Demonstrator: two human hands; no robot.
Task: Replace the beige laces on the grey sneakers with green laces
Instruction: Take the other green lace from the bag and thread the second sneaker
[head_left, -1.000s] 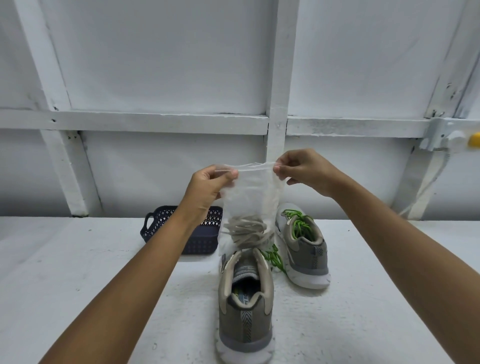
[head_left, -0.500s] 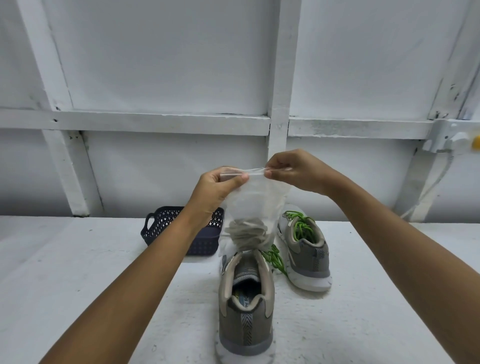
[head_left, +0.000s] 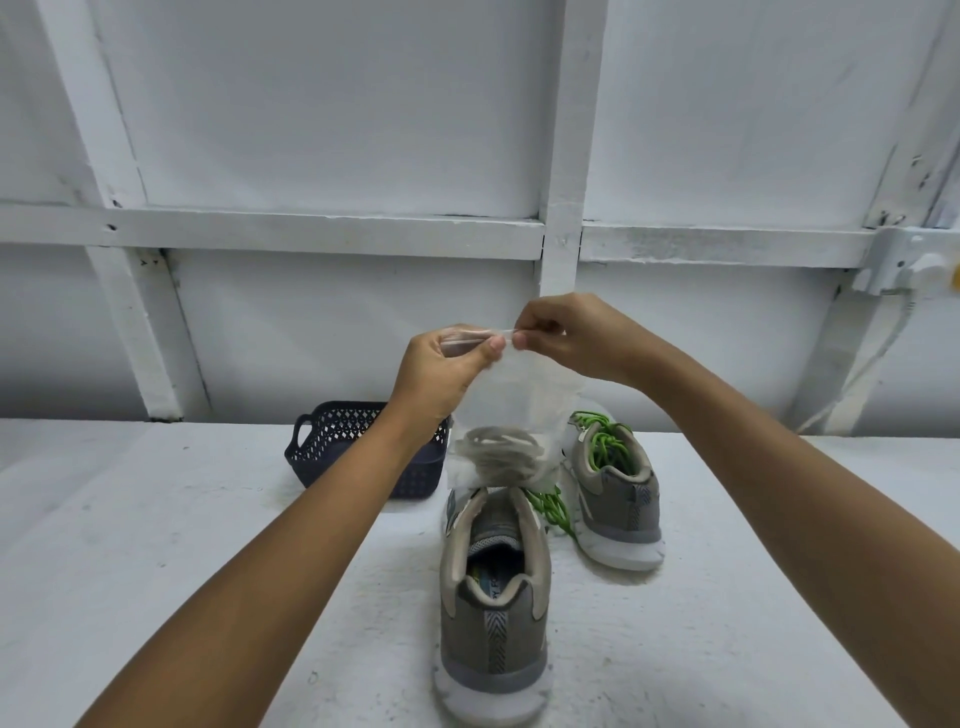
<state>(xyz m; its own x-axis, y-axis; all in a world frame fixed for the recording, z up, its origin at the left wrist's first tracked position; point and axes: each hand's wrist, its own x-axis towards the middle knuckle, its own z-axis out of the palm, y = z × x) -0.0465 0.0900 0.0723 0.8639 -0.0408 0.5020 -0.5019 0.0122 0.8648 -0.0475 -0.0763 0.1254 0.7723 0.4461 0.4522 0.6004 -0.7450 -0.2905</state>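
Left hand (head_left: 441, 364) and right hand (head_left: 566, 332), raised together above the table (head_left: 156, 545), each pinched shut on the top edge of a clear plastic bag (head_left: 519, 395); the fingertips (head_left: 496, 344) of the two hands nearly meet along the strip, apparently pressing it closed. The bag hangs straight down from this grip, and the beige laces (head_left: 501, 454) lie bundled in its bottom, directly below the hands and just above the collar of the near grey sneaker (head_left: 493, 597).

Risk, as a judgement: if the seal is pressed unevenly, a gap could remain and the laces might slip out when the bag is set down; the thin film could also slide from either pinch and drop onto the shoe.

The near sneaker stands heel toward the viewer; green laces (head_left: 550, 506) trail from its front, largely hidden behind the bag, so whether its lacing is complete cannot be told. The far grey sneaker (head_left: 618, 499), just beside it to the right, shows green lacing at its tongue. A dark perforated basket (head_left: 363, 452) sits to the left, behind the left forearm, near the white panelled wall (head_left: 337, 130).
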